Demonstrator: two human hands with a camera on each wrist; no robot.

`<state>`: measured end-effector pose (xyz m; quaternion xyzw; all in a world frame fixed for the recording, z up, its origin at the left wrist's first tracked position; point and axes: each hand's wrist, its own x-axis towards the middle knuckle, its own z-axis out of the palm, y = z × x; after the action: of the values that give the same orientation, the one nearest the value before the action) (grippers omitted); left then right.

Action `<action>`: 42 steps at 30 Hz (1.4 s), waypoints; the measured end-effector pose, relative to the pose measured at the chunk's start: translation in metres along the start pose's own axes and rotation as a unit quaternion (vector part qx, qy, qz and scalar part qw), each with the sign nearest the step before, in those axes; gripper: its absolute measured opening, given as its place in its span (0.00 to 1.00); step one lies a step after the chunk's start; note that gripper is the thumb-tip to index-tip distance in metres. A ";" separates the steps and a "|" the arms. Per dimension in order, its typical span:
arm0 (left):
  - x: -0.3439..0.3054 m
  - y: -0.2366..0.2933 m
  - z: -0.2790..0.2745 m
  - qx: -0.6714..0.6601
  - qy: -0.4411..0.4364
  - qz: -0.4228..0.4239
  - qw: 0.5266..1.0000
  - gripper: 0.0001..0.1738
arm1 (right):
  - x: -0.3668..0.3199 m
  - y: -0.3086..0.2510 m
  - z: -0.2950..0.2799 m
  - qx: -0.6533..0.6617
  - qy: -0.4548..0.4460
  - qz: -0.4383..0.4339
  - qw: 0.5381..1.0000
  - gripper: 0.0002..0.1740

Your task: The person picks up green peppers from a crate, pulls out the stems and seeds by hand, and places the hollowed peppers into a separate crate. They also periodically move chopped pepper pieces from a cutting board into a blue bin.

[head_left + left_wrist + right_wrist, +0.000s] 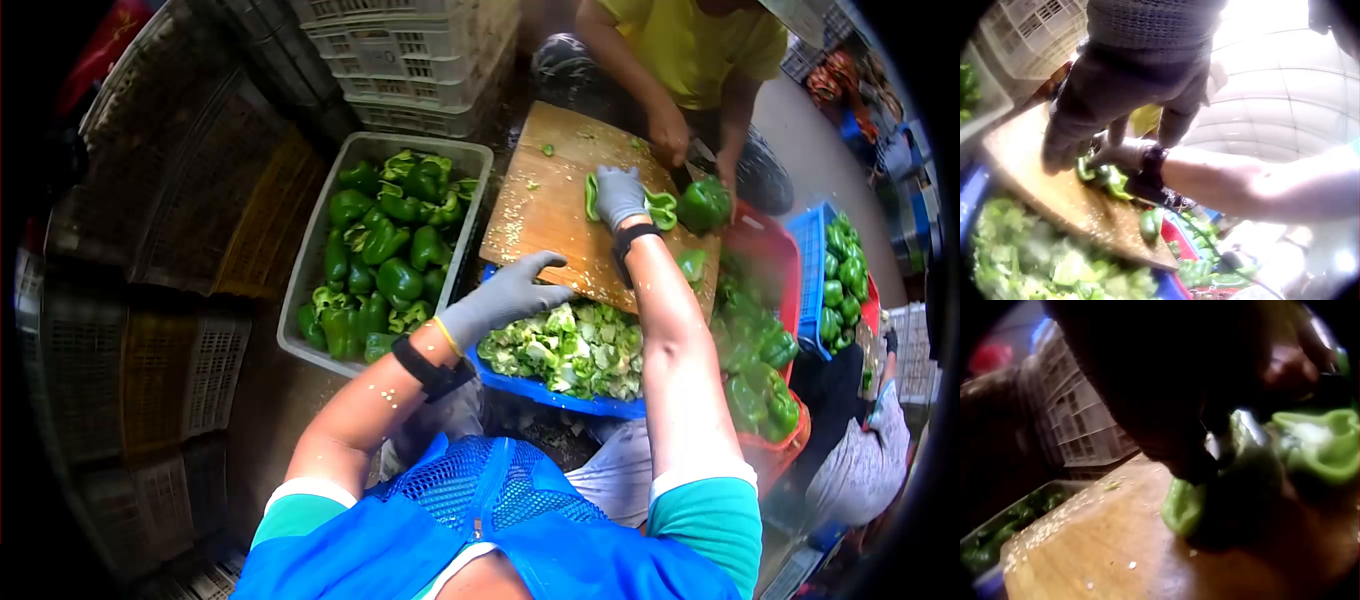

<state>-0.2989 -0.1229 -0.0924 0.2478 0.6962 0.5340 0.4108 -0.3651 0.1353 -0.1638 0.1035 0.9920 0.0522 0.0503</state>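
Observation:
My gloved right hand (621,193) is over the wooden cutting board (535,205), gripping a cut green bell pepper piece (592,197) that shows beside its fingers. In the right wrist view the hand is very dark, with the pepper's green edge (1183,509) below the fingertips. Another pepper half (660,209) lies just right of that hand. My gloved left hand (508,302) holds nothing; its fingers and thumb are extended at the board's near edge, above a blue basin (520,393) of pepper cores (565,350).
Opposite me a person in a yellow shirt (690,45) holds a knife (682,178) by a whole pepper (705,206). Left stands a grey crate (290,320) of halved peppers (400,283). To the right are a red crate (793,255) of peppers and stacked crates (400,60) stand behind.

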 end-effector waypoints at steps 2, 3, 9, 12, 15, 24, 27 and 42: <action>0.012 -0.007 0.007 -0.145 0.078 -0.089 0.982 0.36 | -0.007 -0.018 0.001 -0.053 -0.055 -0.005 0.997 0.17; 0.023 -0.015 0.009 -0.217 0.135 -0.122 0.959 0.36 | -0.026 -0.034 -0.013 -0.080 -0.054 -0.018 0.995 0.18; 0.052 -0.065 0.038 -0.508 0.150 -0.176 0.830 0.14 | -0.122 -0.061 -0.008 0.277 -0.009 0.004 0.961 0.27; 0.048 -0.077 0.042 -0.431 0.173 -0.169 0.869 0.17 | -0.149 -0.055 0.010 0.342 0.012 -0.036 0.939 0.32; 0.023 -0.065 0.050 -0.266 0.170 -0.138 0.939 0.24 | -0.162 -0.057 0.015 0.341 0.027 -0.080 0.936 0.31; -0.001 -0.062 0.006 -0.137 0.140 -0.006 0.981 0.18 | -0.183 -0.067 0.003 0.415 0.049 -0.024 0.908 0.22; -0.010 -0.052 -0.035 -0.186 0.160 -0.070 0.967 0.17 | -0.198 -0.049 -0.023 0.831 -0.066 0.109 0.542 0.18; 0.028 -0.057 -0.079 0.240 0.071 0.073 0.965 0.33 | -0.081 0.008 0.020 0.092 0.111 0.028 0.989 0.19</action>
<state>-0.3751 -0.1608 -0.1476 0.3508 0.8114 0.3961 0.2485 -0.2821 0.1280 -0.1751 0.1286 0.9888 -0.0266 -0.0712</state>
